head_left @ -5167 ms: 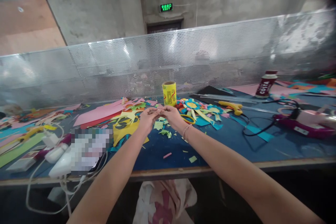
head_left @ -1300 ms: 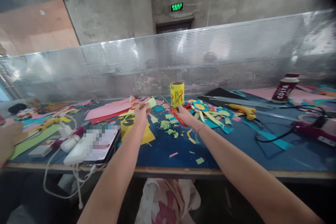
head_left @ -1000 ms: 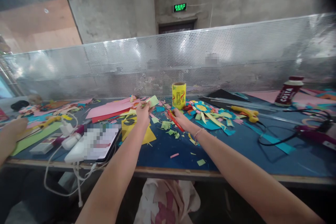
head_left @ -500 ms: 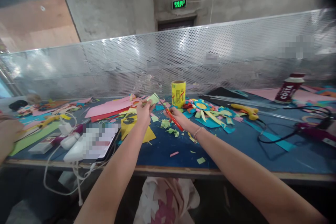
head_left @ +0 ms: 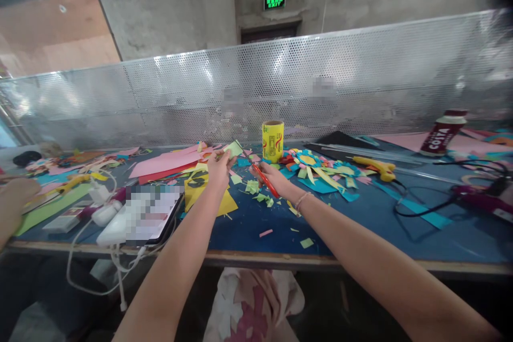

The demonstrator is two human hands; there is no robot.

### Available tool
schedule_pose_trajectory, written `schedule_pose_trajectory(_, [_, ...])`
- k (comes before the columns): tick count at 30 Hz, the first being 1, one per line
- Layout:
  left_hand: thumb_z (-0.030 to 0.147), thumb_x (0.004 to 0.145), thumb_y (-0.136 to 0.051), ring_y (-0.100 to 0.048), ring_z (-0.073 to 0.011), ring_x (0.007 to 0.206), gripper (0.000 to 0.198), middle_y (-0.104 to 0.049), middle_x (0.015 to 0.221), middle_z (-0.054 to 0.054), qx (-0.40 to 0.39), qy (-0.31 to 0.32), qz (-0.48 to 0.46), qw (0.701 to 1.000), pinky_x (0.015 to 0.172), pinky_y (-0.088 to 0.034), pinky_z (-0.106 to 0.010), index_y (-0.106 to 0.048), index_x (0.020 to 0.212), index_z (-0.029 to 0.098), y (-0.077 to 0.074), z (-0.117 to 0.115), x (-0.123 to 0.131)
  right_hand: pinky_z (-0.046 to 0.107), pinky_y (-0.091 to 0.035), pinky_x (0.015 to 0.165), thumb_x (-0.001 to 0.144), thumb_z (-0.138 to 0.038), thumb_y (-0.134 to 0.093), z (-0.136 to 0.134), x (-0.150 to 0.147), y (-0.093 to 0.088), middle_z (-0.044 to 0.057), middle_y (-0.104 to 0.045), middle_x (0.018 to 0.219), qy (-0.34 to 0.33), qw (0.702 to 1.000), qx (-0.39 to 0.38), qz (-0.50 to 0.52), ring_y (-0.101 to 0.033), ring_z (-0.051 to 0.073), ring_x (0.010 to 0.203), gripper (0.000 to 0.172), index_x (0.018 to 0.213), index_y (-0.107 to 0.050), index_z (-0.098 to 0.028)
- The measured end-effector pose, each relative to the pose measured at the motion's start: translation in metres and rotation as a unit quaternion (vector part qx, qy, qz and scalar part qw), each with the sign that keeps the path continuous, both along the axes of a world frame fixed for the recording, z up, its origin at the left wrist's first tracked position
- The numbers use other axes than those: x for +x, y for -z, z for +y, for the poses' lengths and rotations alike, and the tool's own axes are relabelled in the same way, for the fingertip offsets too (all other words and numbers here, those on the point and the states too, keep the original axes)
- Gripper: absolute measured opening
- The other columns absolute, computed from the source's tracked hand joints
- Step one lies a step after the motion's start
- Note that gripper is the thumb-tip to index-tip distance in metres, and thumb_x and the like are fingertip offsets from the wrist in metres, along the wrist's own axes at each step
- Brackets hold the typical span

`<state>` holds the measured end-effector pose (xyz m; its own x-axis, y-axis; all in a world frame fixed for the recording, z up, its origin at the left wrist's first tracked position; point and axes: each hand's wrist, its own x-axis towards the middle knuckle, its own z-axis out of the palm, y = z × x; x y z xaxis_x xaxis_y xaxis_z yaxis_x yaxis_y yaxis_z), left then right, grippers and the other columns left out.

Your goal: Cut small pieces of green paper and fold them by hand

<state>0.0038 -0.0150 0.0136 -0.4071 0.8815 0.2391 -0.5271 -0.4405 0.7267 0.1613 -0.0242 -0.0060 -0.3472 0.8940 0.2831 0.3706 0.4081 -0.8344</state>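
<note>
Between its fingers my left hand (head_left: 219, 166) pinches a small piece of light green paper (head_left: 233, 148). My right hand (head_left: 272, 177) is wrapped around red-handled scissors (head_left: 266, 180), their blades angled up and left to the paper's right edge. Whether the blades touch the paper I cannot tell. Several green paper scraps (head_left: 252, 187) lie on the blue table below my hands. A yellow sheet (head_left: 214, 203) with dark shapes on it lies under my left forearm. Just beyond my right hand stands a yellow tape roll (head_left: 273, 141).
To the right are a colourful paper flower (head_left: 308, 161), a yellow glue gun (head_left: 377, 167) with a black cable, and a dark red bottle (head_left: 443, 133). On the left lie a phone (head_left: 160, 219), white cables and pink sheets (head_left: 164, 163). Another person's hand (head_left: 18, 197) is at far left.
My hands stay almost in place, with the scissors still at the green paper. The red handles look a little more spread. The other person's hand at far left has shifted slightly.
</note>
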Motion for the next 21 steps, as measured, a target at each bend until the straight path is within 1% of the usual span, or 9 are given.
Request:
schedule_pose_trajectory(6, [0.016, 0.055, -0.074, -0.058, -0.0074, 0.063, 0.031, -0.054, 0.064, 0.005, -0.006, 0.017, -0.005, 1.0, 0.075, -0.051, -0.028, -0.048, 0.072, 0.018, -0.001, -0.001, -0.0003, 0.025, -0.037, 0.045, 0.073, -0.057, -0.053, 0.0049, -0.0022, 0.0049, -0.006, -0.045, 0.051, 0.004, 1.0, -0.005, -0.003, -0.046, 0.01, 0.044, 0.038, 0.074, -0.043, -0.02])
schedule_pose_trajectory(10, [0.014, 0.055, -0.073, -0.058, -0.0084, 0.065, 0.03, -0.056, 0.066, 0.004, -0.016, 0.015, -0.004, 1.0, 0.075, -0.05, -0.029, -0.047, 0.07, 0.017, 0.0001, 0.0007, -0.0001, 0.024, -0.039, 0.047, 0.074, -0.057, -0.051, 0.0022, -0.001, 0.0037, -0.006, -0.045, 0.053, -0.003, 1.0, -0.01, 0.005, -0.046, 0.01, 0.046, 0.038, 0.074, -0.042, -0.02])
schedule_pose_trajectory(15, [0.015, 0.054, -0.072, -0.057, -0.008, 0.064, 0.031, -0.056, 0.066, 0.003, -0.01, 0.034, 0.02, 0.999, 0.074, -0.05, -0.029, -0.046, 0.069, 0.017, -0.0004, -0.0023, 0.0023, 0.025, -0.041, 0.05, 0.077, -0.054, -0.051, -0.004, 0.0009, -0.0007, -0.006, -0.044, 0.057, -0.009, 0.998, -0.054, 0.017, -0.048, 0.009, 0.047, 0.035, 0.075, -0.039, -0.02])
schedule_pose_trajectory(21, [0.018, 0.054, -0.072, -0.057, -0.0093, 0.066, 0.029, -0.054, 0.068, 0.002, -0.008, 0.017, 0.056, 0.998, 0.072, -0.051, -0.03, -0.048, 0.07, 0.017, -0.0017, -0.0057, 0.0041, 0.026, -0.043, 0.049, 0.076, -0.053, -0.052, -0.0013, 0.0003, 0.0011, -0.005, -0.046, 0.062, -0.016, 0.996, -0.068, 0.059, -0.049, 0.009, 0.047, 0.035, 0.075, -0.04, -0.021])
